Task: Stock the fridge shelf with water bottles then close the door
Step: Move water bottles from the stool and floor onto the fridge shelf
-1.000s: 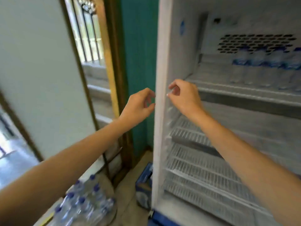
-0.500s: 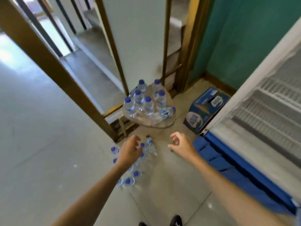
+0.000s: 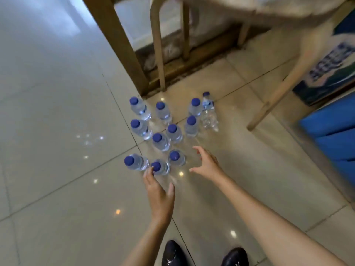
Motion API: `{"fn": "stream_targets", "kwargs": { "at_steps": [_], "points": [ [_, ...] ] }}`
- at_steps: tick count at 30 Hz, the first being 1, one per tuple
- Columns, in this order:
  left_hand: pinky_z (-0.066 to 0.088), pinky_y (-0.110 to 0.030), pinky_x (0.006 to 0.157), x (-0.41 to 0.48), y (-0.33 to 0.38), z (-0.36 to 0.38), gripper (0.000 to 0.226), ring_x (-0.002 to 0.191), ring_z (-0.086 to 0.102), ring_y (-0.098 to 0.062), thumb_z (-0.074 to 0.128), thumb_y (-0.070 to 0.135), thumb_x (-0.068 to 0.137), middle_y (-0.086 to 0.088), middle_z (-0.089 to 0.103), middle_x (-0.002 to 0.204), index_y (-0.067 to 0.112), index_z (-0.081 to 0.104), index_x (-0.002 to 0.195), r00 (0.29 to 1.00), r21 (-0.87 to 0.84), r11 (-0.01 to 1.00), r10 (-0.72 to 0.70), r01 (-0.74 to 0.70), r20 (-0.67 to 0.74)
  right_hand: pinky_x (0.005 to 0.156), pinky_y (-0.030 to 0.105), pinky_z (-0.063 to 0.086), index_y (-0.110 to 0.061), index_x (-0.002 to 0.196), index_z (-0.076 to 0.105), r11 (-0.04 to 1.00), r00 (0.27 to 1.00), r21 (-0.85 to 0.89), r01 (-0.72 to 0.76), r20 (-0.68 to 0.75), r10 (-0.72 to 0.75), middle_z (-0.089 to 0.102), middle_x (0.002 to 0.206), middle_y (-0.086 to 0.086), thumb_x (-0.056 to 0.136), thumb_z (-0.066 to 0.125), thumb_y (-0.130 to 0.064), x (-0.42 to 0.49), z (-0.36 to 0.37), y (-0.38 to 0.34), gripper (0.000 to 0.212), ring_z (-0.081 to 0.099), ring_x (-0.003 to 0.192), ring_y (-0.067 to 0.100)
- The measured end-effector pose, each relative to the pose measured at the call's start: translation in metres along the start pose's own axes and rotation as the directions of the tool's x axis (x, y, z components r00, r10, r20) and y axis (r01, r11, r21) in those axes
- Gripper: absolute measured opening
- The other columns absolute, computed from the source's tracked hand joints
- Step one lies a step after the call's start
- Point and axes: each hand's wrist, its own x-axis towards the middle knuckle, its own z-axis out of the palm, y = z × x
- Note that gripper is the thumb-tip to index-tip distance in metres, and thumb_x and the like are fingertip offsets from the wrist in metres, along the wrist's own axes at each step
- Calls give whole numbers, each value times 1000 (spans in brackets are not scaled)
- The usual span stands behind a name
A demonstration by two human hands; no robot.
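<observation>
On the glossy pale floor tiles [image 3: 57, 112] the water bottles [image 3: 161, 142] stand upright in a loose cluster beside wooden stool legs [image 3: 158, 45], probably set there to be easy to take from above. Both hands reach toward them spread open and hold nothing: the left hand [image 3: 158, 191] has its fingers at the nearest bottle [image 3: 160, 167], and the right hand [image 3: 206, 164] is just beside the next one. The fridge shelf and door are out of view, the carton [image 3: 326, 73] at right is blurred, and whether the left fingertips touch the cap I cannot tell.
</observation>
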Motion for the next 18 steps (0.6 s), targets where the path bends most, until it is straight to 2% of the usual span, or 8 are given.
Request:
{"fn": "stream_targets", "kwargs": {
  "at_steps": [2,4,7,9,11,14,16,18],
  "points": [
    [36,-33,109,5,-33,16,78,127,43,-12,72,3,74,4,41,138,16,33,140,998,-80,996,-38,34,-43,103,27,37,-20,142,38,997,998,47,60,28,-61,45,143,4,63,83,-10,24,32,17,91,43,131,21],
    [38,-35,110,17,-55,29,80,126,46,-10,72,2,73,7,45,138,18,33,141,996,-156,986,-64,53,-67,104,30,40,-25,137,41,981,990,131,141,7,-143,50,139,-1,53,88,-19,44,58,27,97,47,128,18],
    [43,-25,102,37,-78,46,70,116,54,-1,76,8,72,26,53,124,32,43,129,994,-213,975,-84,69,-63,90,21,47,-38,118,48,941,971,242,235,-111,-214,61,120,-10,44,87,-37,64,87,36,83,58,108,5],
    [48,-21,91,49,-89,56,60,104,60,1,81,17,71,25,61,111,45,48,112,991,-251,963,-118,100,-56,79,13,46,-42,109,50,935,960,253,248,-195,-202,65,110,-13,49,90,-28,73,98,42,73,60,96,-5],
    [48,-13,78,58,-96,65,42,86,62,5,83,21,70,12,66,96,39,54,95,988,-260,959,-133,108,-79,73,16,46,-37,103,56,943,954,240,232,-247,-172,68,103,-13,53,90,-22,80,106,46,62,63,89,-2],
    [42,-4,60,69,-99,72,26,64,56,10,81,12,70,1,63,79,14,59,83,980,-259,958,-158,122,-122,71,26,52,-30,99,59,955,932,191,225,-327,-155,70,96,-11,52,85,-35,88,115,48,54,66,86,8],
    [41,-3,58,73,-99,72,27,60,56,10,82,10,69,3,63,74,6,61,84,981,-247,960,-165,135,-105,72,32,55,-27,98,60,956,931,202,215,-337,-138,71,95,-8,50,82,-38,89,116,47,54,67,87,14],
    [44,-4,60,72,-95,67,27,63,58,9,82,11,68,7,64,74,10,61,85,984,-236,960,-170,152,-59,75,36,56,-25,100,61,955,936,219,200,-330,-121,72,96,-6,49,80,-35,84,110,46,55,68,90,18]
  ]
}}
